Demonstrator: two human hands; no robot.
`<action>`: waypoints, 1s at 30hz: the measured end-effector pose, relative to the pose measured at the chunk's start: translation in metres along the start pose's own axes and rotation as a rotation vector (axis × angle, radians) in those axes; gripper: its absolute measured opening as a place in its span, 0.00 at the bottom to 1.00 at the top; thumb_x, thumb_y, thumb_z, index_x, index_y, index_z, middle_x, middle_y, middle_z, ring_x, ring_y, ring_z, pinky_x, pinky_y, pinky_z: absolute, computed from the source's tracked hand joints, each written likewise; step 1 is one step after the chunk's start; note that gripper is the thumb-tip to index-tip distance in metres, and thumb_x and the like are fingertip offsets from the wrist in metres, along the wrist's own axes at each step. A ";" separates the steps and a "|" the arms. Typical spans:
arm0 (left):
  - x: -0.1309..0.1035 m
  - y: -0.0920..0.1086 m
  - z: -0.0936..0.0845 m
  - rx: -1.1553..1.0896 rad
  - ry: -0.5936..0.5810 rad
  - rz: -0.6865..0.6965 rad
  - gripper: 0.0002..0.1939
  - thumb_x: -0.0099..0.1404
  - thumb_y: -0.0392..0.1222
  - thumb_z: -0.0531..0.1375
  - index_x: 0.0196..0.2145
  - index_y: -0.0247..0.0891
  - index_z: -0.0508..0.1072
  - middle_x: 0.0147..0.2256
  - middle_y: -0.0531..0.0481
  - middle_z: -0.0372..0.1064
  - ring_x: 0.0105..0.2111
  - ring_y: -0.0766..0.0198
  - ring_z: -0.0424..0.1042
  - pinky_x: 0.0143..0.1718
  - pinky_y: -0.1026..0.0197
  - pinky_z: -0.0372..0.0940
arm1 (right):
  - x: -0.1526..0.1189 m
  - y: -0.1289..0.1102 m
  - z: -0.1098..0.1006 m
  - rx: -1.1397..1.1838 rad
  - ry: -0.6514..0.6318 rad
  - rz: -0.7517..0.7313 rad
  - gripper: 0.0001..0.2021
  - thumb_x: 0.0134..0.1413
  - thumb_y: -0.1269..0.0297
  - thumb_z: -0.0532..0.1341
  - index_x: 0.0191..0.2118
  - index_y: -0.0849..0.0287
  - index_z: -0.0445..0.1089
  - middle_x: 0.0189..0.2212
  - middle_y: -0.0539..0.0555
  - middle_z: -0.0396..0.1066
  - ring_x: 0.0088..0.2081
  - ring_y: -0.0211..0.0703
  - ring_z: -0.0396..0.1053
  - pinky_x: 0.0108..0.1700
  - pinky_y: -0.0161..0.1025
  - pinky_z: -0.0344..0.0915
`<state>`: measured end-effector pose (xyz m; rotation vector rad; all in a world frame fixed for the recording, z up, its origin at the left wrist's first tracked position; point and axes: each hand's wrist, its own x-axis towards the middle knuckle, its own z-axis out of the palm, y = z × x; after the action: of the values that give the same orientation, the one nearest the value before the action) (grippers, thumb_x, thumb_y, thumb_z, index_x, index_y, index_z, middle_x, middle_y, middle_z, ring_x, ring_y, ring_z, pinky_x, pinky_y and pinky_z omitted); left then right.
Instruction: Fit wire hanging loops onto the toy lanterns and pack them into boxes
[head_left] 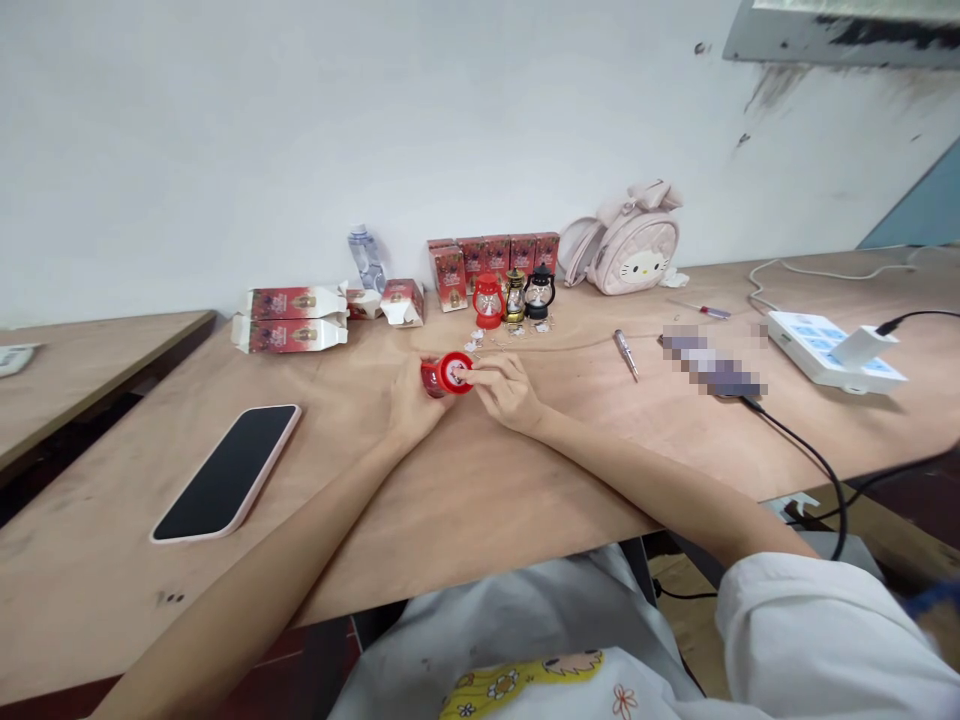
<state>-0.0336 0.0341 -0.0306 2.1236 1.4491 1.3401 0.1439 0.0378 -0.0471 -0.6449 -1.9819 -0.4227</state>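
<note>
My left hand (pixel 414 402) is closed round a small red lantern (pixel 433 376), which lies tilted with its round base turned towards my right hand. The fingertips of my right hand (pixel 507 391) touch the base's pale centre; whether they pinch something small there cannot be made out. Behind my hands stand a red lantern (pixel 489 301), a gold lantern (pixel 514 296) and a black lantern (pixel 539 292) in a row. Small bits (pixel 474 341) lie on the table just in front of them.
Red boxes (pixel 496 262) stand by the wall, near a bottle (pixel 366 258) and a pink bag (pixel 637 250). Opened boxes (pixel 292 335) and a phone (pixel 229 473) lie left. Rightward are a screwdriver (pixel 625 354), a blurred device (pixel 712 366) and a power strip (pixel 825 350).
</note>
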 end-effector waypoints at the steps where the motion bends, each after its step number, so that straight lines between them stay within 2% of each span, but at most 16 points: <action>1: 0.000 -0.002 0.000 -0.022 0.014 0.000 0.22 0.48 0.37 0.67 0.41 0.39 0.65 0.40 0.49 0.70 0.39 0.58 0.70 0.41 0.55 0.66 | 0.000 0.000 0.000 -0.026 -0.023 -0.030 0.14 0.63 0.72 0.49 0.47 0.57 0.68 0.40 0.57 0.74 0.46 0.42 0.70 0.48 0.44 0.64; 4: 0.001 -0.009 0.002 -0.050 0.056 0.007 0.23 0.49 0.36 0.66 0.42 0.39 0.63 0.39 0.48 0.70 0.38 0.58 0.70 0.40 0.54 0.66 | 0.000 -0.002 0.001 -0.121 -0.032 -0.124 0.17 0.61 0.75 0.48 0.52 0.61 0.66 0.44 0.59 0.73 0.50 0.43 0.68 0.50 0.45 0.63; 8: 0.002 -0.018 0.004 -0.011 0.056 0.030 0.22 0.50 0.36 0.65 0.43 0.39 0.63 0.40 0.48 0.69 0.39 0.57 0.70 0.42 0.52 0.66 | 0.000 -0.003 0.003 -0.203 -0.042 -0.246 0.18 0.60 0.75 0.48 0.53 0.64 0.66 0.45 0.59 0.74 0.49 0.44 0.68 0.53 0.45 0.62; 11: 0.003 -0.021 0.005 -0.003 0.080 0.019 0.23 0.50 0.37 0.65 0.43 0.40 0.63 0.40 0.48 0.69 0.39 0.56 0.71 0.41 0.52 0.66 | 0.001 -0.004 0.002 -0.193 -0.106 -0.249 0.20 0.58 0.76 0.47 0.53 0.65 0.66 0.47 0.60 0.73 0.52 0.44 0.66 0.54 0.45 0.61; 15: 0.004 -0.021 0.005 -0.035 0.123 0.003 0.24 0.49 0.38 0.65 0.42 0.39 0.63 0.39 0.47 0.69 0.40 0.56 0.71 0.42 0.51 0.66 | 0.004 -0.007 -0.002 -0.133 -0.154 -0.134 0.23 0.56 0.75 0.48 0.57 0.65 0.62 0.48 0.61 0.71 0.55 0.46 0.64 0.55 0.48 0.60; 18: 0.003 -0.019 0.005 -0.070 0.125 0.014 0.24 0.48 0.39 0.66 0.42 0.40 0.63 0.40 0.48 0.69 0.40 0.57 0.71 0.43 0.52 0.66 | 0.005 -0.007 -0.006 -0.068 -0.108 -0.079 0.21 0.57 0.73 0.49 0.56 0.63 0.61 0.49 0.61 0.70 0.53 0.45 0.65 0.54 0.47 0.61; 21: 0.003 -0.016 0.006 -0.070 0.122 0.028 0.24 0.47 0.40 0.65 0.42 0.41 0.63 0.40 0.49 0.69 0.41 0.57 0.71 0.44 0.52 0.66 | 0.004 0.000 -0.006 -0.037 -0.028 0.093 0.17 0.59 0.71 0.49 0.53 0.61 0.61 0.49 0.61 0.70 0.53 0.47 0.64 0.53 0.49 0.60; 23: 0.003 -0.016 0.006 -0.063 0.128 0.015 0.24 0.47 0.40 0.66 0.41 0.42 0.63 0.40 0.50 0.69 0.41 0.56 0.70 0.44 0.51 0.66 | 0.005 0.010 -0.003 -0.045 -0.027 0.243 0.16 0.58 0.72 0.49 0.51 0.61 0.62 0.49 0.61 0.70 0.53 0.49 0.64 0.53 0.50 0.59; 26: 0.003 -0.015 0.006 -0.062 0.128 -0.020 0.24 0.46 0.40 0.66 0.42 0.42 0.62 0.40 0.50 0.69 0.41 0.56 0.71 0.44 0.51 0.67 | 0.009 0.028 0.007 -0.117 -0.149 0.401 0.14 0.58 0.72 0.51 0.49 0.64 0.64 0.45 0.63 0.72 0.51 0.52 0.63 0.53 0.50 0.56; 30: 0.002 -0.014 0.005 -0.063 0.118 -0.030 0.24 0.46 0.39 0.65 0.41 0.42 0.62 0.40 0.50 0.69 0.40 0.56 0.71 0.44 0.51 0.67 | 0.022 0.047 0.026 -0.208 -0.324 0.419 0.12 0.60 0.69 0.54 0.48 0.65 0.66 0.44 0.63 0.73 0.52 0.53 0.62 0.54 0.50 0.53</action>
<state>-0.0384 0.0441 -0.0409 2.0070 1.4557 1.5023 0.1458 0.0949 -0.0388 -1.2998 -2.0432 -0.2786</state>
